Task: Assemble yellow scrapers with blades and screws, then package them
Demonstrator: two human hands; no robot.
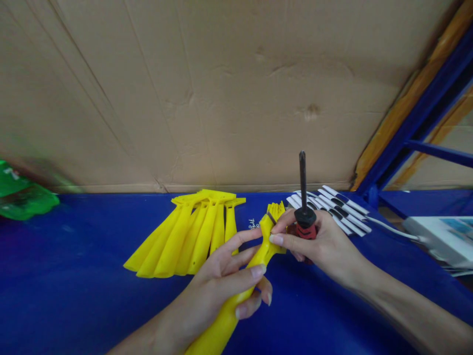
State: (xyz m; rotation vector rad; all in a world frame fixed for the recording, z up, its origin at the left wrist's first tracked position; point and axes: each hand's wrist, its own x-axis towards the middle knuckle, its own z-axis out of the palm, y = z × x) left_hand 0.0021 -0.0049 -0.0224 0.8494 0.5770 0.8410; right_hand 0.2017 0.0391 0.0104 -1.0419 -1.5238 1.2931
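Observation:
A yellow plastic handle (218, 328) lies slantwise in my left hand (221, 276), whose fingers wrap around its shaft. My right hand (328, 244) grips a screwdriver (303, 182) with a red and black handle, its shaft pointing up, away from the yellow piece. The thumb and forefinger of that hand pinch at the yellow handle's wide, ridged head. A dark strip shows there; whether a small part sits between the fingertips I cannot tell. Several similar yellow handles (177, 241) lie fanned out to the left. Small silver screws (253, 224) lie just beyond my left fingertips.
Behind my right hand lie several white strips with black sections (347, 209). A white box (439, 236) with a cable stands at the right. Green plastic (25, 197) lies far left. Cardboard (221, 98) backs the blue tabletop (74, 296); a blue metal frame (414, 113) rises at right.

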